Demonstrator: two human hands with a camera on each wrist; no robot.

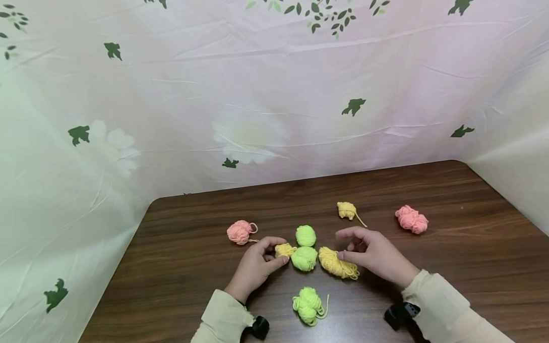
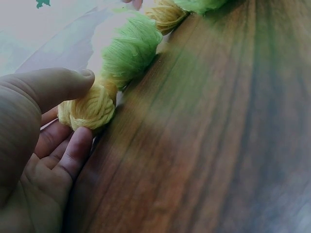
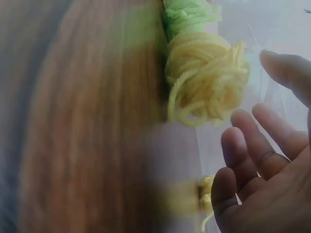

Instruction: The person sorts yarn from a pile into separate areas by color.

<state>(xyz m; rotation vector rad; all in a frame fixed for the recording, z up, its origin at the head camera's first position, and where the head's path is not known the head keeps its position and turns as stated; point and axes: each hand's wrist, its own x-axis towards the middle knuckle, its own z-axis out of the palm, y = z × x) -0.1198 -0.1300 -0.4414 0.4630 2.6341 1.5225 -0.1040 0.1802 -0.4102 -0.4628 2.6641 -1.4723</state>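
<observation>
My left hand point(image 1: 258, 265) pinches a small yellow yarn ball point(image 2: 90, 109) between thumb and fingers. Right beside that ball sits a light green yarn ball point(image 1: 304, 259), and a second green yarn ball point(image 1: 306, 235) lies just behind it. A longer yellow yarn bundle point(image 1: 336, 265) lies to the right of the green pair. Near this bundle is my right hand point(image 1: 381, 252), its fingers spread and relaxed; in the right wrist view a gap shows between the fingers and the yellow bundle point(image 3: 209, 80).
Closer to me lies a green yarn bundle point(image 1: 308, 305) with a loose end. Pink yarn balls lie at left point(image 1: 240, 232) and right point(image 1: 411, 219), and a small yellow ball point(image 1: 346, 210) with a trailing strand farther back. A patterned cloth point(image 1: 271, 91) hangs behind the wooden table point(image 1: 179, 296).
</observation>
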